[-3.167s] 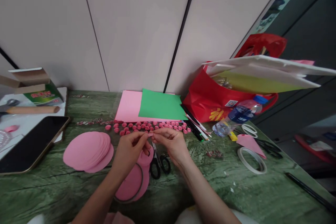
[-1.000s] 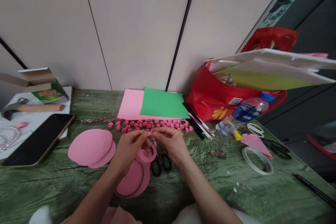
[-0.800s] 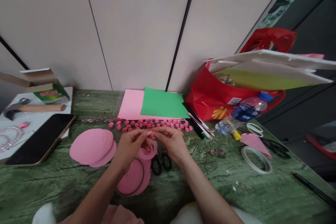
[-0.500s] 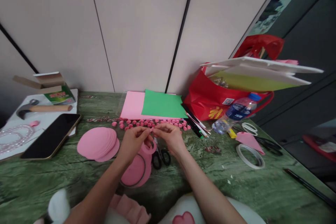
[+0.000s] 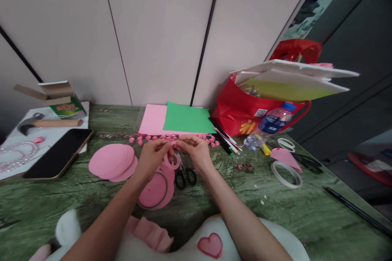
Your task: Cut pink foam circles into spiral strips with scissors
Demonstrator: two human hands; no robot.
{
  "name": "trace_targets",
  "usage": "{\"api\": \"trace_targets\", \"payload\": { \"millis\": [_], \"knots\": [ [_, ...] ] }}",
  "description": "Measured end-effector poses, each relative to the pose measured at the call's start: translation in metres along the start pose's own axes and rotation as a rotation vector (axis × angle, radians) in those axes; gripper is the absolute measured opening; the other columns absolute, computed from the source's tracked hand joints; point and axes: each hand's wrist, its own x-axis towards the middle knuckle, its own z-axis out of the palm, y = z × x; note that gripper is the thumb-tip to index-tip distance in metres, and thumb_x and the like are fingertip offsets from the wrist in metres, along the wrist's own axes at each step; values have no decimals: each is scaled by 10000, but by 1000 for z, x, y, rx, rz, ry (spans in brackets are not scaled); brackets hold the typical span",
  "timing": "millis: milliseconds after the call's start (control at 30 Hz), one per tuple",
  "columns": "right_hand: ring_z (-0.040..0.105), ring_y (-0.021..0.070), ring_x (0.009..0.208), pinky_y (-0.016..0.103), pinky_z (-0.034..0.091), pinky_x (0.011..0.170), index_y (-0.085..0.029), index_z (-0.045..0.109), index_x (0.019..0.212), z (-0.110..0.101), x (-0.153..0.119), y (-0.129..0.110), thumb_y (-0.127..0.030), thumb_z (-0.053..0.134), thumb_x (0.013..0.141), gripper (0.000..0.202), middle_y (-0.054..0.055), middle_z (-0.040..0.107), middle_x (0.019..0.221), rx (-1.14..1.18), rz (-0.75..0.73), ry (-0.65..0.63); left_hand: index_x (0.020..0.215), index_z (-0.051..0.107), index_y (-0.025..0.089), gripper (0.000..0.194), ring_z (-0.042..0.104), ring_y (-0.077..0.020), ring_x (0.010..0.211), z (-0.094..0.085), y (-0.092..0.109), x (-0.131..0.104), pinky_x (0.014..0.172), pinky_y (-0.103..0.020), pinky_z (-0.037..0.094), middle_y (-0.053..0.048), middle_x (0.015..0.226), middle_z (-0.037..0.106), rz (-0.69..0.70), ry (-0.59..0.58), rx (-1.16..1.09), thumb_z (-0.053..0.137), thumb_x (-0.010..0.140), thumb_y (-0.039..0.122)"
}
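Observation:
My left hand [image 5: 153, 157] and my right hand [image 5: 196, 154] meet fingertip to fingertip, both closed in a pinch on a pink paper strip [image 5: 172, 166]. A loop of the strip hangs below the fingers; the exact grip is partly hidden. Small pink paper rolls [image 5: 212, 142] lie in rows just behind my hands. Black-handled scissors [image 5: 190, 176] rest on the table below my fingers. Left of them is a pink disc with a dark ring [image 5: 153, 189], on more pink paper. A stack of pink paper circles [image 5: 110, 161] lies left of my left forearm.
Green paper [image 5: 188, 118] lies at the back. To the right are a red bag [image 5: 232, 114], a water bottle [image 5: 271, 126], pens [image 5: 226, 140] and a tape roll [image 5: 286, 174]. A phone [image 5: 59, 153], a hammer [image 5: 56, 123] and an opened box [image 5: 69, 108] lie left.
The view has shifted a little, so the table things appear slightly higher and farther left. Both hands still pinch the strip, with only small finger movement.

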Motion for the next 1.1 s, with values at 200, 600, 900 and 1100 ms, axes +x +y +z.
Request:
{"api": "trace_targets", "payload": {
  "millis": [200, 600, 900, 1100],
  "knots": [
    [601, 116, 535, 265, 509, 598, -162, 657, 669, -2, 1, 2, -270, 731, 541, 183, -2, 661, 615, -35, -11, -8, 584, 594, 131, 211, 527, -99, 496, 2, 0, 1, 561, -217, 425, -4, 537, 585, -3, 5, -35, 557, 709, 297],
    [614, 118, 567, 275, 514, 634, -169, 656, 699, -4, 4, 6, -247, 717, 564, 167, 3, 676, 660, -36, 19, -57, 648, 611, 117, 212, 543, -125, 486, 0, -3, 4, 545, -251, 441, -17, 525, 588, -72, 69, -50, 591, 662, 328],
    [581, 100, 527, 238, 488, 557, -166, 645, 653, -4, 4, 7, -251, 729, 549, 158, -7, 647, 603, -68, -16, -33, 686, 615, 111, 215, 539, -121, 492, 1, -2, 2, 535, -247, 433, -28, 559, 599, -69, 30, -42, 572, 682, 321],
    [621, 124, 616, 285, 502, 681, -174, 676, 758, -5, 6, 8, -261, 686, 601, 180, 14, 678, 672, -35, 6, -83, 673, 610, 109, 227, 546, -131, 502, 0, -5, 5, 547, -260, 442, -30, 544, 594, -62, 41, -49, 586, 674, 334]
  ]
}}
